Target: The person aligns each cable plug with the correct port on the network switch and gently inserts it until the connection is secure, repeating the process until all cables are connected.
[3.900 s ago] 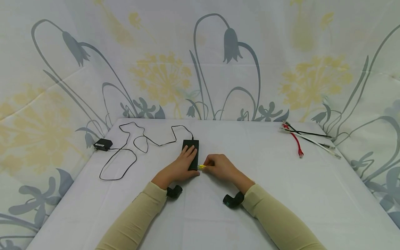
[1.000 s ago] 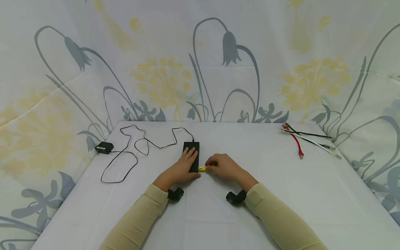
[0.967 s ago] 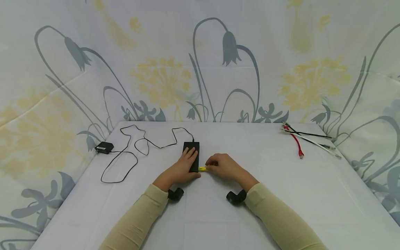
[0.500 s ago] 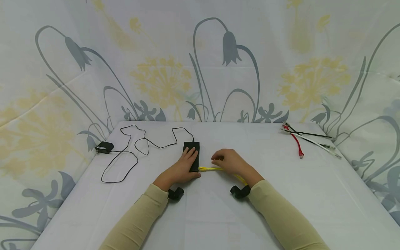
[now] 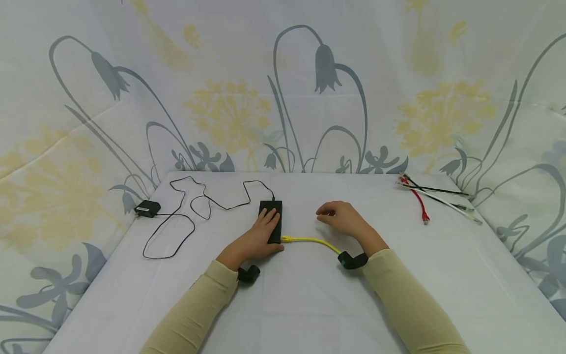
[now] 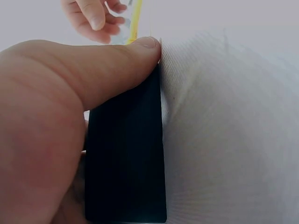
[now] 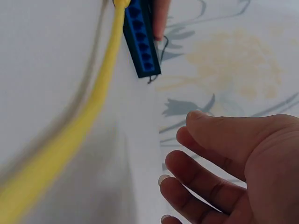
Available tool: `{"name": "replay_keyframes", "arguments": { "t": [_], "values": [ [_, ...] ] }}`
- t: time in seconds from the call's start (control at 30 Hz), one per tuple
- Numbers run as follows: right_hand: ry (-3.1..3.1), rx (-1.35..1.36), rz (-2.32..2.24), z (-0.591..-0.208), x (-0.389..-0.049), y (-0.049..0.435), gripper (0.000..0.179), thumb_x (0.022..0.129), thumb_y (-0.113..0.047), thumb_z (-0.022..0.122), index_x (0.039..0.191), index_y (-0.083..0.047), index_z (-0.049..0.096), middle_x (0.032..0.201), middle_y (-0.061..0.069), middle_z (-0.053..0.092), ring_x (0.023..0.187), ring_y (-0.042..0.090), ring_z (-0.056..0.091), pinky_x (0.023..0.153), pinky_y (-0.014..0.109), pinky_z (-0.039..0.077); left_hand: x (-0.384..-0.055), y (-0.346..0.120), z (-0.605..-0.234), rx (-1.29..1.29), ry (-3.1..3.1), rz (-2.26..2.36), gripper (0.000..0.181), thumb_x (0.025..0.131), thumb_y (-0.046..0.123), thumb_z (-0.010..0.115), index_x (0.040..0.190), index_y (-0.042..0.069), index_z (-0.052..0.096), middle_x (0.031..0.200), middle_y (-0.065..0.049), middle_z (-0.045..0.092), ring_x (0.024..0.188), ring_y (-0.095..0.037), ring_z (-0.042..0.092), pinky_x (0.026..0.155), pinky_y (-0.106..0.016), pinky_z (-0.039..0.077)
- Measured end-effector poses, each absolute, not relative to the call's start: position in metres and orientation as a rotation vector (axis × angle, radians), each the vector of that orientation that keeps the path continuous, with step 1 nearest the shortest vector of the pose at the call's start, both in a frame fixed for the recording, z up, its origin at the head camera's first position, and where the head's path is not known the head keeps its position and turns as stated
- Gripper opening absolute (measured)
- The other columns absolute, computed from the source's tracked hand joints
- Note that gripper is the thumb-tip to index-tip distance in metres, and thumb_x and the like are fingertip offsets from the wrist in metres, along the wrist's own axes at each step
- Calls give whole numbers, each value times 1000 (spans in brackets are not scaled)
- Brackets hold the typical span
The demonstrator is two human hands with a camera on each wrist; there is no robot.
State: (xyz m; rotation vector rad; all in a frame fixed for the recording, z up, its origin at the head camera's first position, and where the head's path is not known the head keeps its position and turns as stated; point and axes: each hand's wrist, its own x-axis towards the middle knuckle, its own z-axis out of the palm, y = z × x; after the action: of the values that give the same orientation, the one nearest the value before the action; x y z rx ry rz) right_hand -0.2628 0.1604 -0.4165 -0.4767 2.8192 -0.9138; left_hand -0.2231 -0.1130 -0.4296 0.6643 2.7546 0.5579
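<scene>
My left hand (image 5: 256,241) rests on a black network switch (image 5: 276,231), fingers laid straight across its top and thumb by the near end. In the left wrist view the thumb (image 6: 112,65) lies across the end of the switch (image 6: 126,154). A yellow Ethernet cable (image 5: 309,240) has its plug in the switch's right side. The right wrist view shows the row of blue ports (image 7: 140,37) and the cable (image 7: 93,102) running from it. My right hand (image 5: 338,216) hovers right of the switch, holding nothing, fingers loosely bent and apart from the cable.
A black power adapter (image 5: 148,209) sits at the left, its thin cord (image 5: 227,209) winding to the switch's far end. Several loose network cables lie at the back right, including a red one (image 5: 420,204) and a white one (image 5: 442,200). A patterned cloth (image 5: 234,113) forms the back wall.
My right hand has let go of the yellow Ethernet cable's plug and moved right and away, uncovering more of the cable. The left hand stays on the switch.
</scene>
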Motion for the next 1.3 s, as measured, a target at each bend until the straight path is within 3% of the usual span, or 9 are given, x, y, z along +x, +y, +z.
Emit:
{"name": "replay_keyframes", "arguments": {
  "t": [0.7, 1.3],
  "values": [
    [2835, -314, -932, -406, -275, 213, 28, 101, -23, 51, 121, -13, 67, 125, 13, 63, 110, 30, 58, 87, 45, 50, -222, -114, -428, 672, 2746, 555, 89, 91, 41, 65, 156, 7, 14, 165, -9, 2, 151, -33, -7, 121, -50, 16],
    [2854, -186, -959, -401, -275, 249, 32, 102, -23, 48, 127, -10, 62, 127, 17, 61, 111, 34, 56, 91, 50, 48, -223, -114, -430, 665, 2747, 565, 90, 91, 42, 66, 156, 8, 15, 165, -8, 2, 151, -32, -7, 121, -50, 16]
  ]
}}
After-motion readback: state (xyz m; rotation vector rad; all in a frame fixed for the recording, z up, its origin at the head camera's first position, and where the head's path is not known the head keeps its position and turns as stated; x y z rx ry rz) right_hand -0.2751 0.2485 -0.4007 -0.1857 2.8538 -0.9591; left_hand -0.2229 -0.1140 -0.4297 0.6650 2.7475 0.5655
